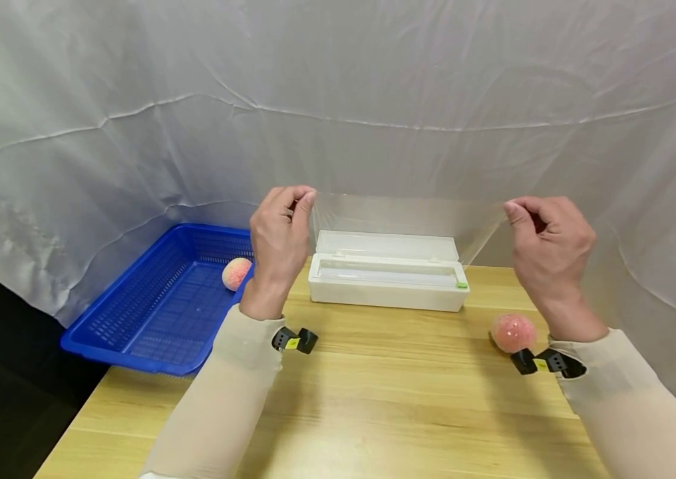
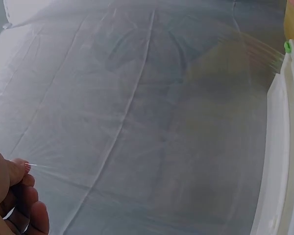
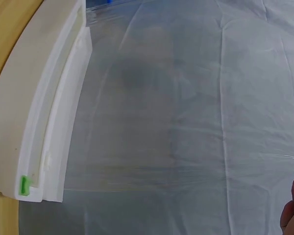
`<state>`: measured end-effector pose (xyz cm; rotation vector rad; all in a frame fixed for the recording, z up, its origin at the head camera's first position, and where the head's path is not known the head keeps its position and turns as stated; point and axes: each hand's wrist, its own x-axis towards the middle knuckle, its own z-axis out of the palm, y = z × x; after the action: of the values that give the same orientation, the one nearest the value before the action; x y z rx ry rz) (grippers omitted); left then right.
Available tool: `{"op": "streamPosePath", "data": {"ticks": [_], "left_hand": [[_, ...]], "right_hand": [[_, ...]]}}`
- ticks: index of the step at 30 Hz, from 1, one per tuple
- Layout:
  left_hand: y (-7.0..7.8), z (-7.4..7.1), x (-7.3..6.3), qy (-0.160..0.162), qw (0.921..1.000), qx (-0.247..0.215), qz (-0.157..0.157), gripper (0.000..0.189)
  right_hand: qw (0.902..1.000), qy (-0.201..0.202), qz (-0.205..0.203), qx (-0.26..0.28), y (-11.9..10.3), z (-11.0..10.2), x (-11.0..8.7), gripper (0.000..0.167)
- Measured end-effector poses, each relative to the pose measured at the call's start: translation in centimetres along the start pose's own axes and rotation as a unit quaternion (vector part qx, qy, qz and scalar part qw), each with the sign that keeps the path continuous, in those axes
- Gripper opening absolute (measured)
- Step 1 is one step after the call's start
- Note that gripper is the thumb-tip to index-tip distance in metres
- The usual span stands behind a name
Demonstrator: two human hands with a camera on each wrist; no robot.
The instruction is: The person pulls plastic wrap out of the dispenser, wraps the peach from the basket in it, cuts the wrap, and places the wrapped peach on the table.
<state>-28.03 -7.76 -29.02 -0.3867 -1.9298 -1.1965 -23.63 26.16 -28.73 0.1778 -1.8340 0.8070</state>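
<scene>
A sheet of clear cling film (image 1: 410,213) stretches upright between both hands, rising from a white dispenser box (image 1: 386,293) whose lid (image 1: 388,246) stands raised at the back. My left hand (image 1: 281,236) pinches the film's upper left corner between thumb and forefinger. At the upper right corner, my right hand (image 1: 550,249) pinches the film the same way. The wrist views show the film (image 3: 137,122) running taut from the box to the fingertips. A green slider (image 1: 462,285) sits at the box's right end. Below the right hand, a shiny pink peach (image 1: 513,332) lies on the table.
To the left stands a blue plastic basket (image 1: 134,359) with another peach (image 1: 236,273) inside, partly hidden by the basket rim and left arm. The wooden table (image 1: 374,392) extends in front of the box. Grey cloth (image 1: 374,80) hangs behind and at the sides.
</scene>
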Motion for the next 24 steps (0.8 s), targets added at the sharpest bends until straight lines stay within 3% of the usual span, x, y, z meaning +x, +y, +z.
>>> {"op": "streamPosePath", "data": {"ticks": [12,24], "left_hand": [[1.0,-0.5,0.1,0.021,0.9993,-0.023,0.022,0.025],[2.0,-1.8,-0.6,0.045,0.9970,-0.047,0.042,0.023]], "right_hand": [[0.9997,0.022,0.006,0.012,-0.9,-0.6,0.6,0.021],[0.9967,0.062,-0.003,0.051,-3.5,-1.5,0.4,0.020]]}}
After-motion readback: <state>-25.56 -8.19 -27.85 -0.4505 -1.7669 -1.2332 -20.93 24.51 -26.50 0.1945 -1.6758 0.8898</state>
